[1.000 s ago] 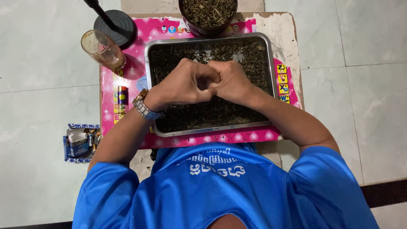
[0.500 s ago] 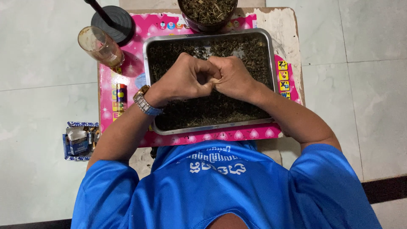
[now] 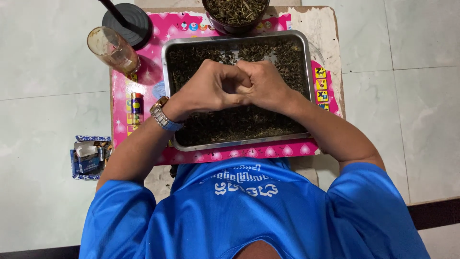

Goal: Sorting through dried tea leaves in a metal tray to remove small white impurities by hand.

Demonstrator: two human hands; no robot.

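Both hands are curled into loose fists and pressed together, knuckle to knuckle, just above a rectangular metal tray (image 3: 166,96) filled with dark dried shredded leaves (image 3: 239,122). My left hand (image 3: 211,88) wears a wristwatch (image 3: 162,115). My right hand (image 3: 266,84) meets it at the fingertips over the middle of the tray. Whatever lies between the fingers is hidden.
The tray rests on a pink patterned mat (image 3: 143,76) on a small table (image 3: 330,38). A dark bowl (image 3: 235,12) of the same leaves stands behind the tray. A glass (image 3: 112,48), a black round base (image 3: 132,19) and a small coloured cylinder (image 3: 136,103) lie left. An opened blue box (image 3: 88,156) sits on the tiled floor.
The hands stay joined over the tray, with the fingers working slightly against each other. The view has shifted a little.
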